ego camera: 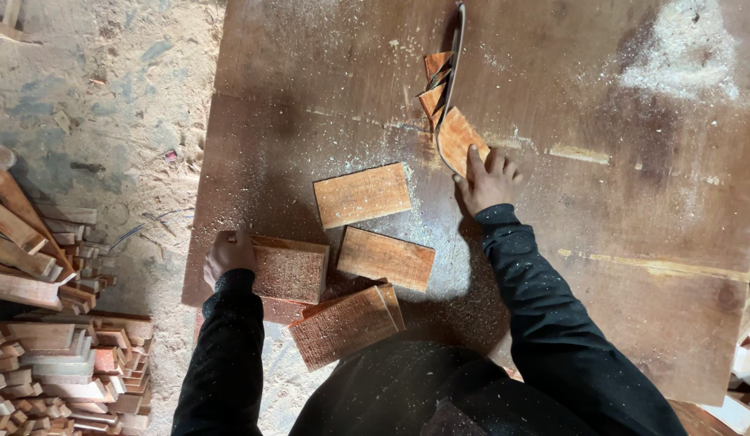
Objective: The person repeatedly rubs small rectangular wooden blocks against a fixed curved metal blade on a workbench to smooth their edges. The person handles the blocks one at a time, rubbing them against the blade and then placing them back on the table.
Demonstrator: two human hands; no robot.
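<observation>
Left hand grips block edge; right hand presses offcut, blade partly hidden.

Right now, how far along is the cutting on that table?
Done: small offcuts lie beside the blade. In hand: right hand presses a rounded wood piece at the blade; left hand rests on a block. Left: three more blocks lie uncut.

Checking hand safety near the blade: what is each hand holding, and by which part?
Right hand presses flat on a small wood piece at its near end, beside the blade. Left hand grips the left end of a wood block.
</observation>
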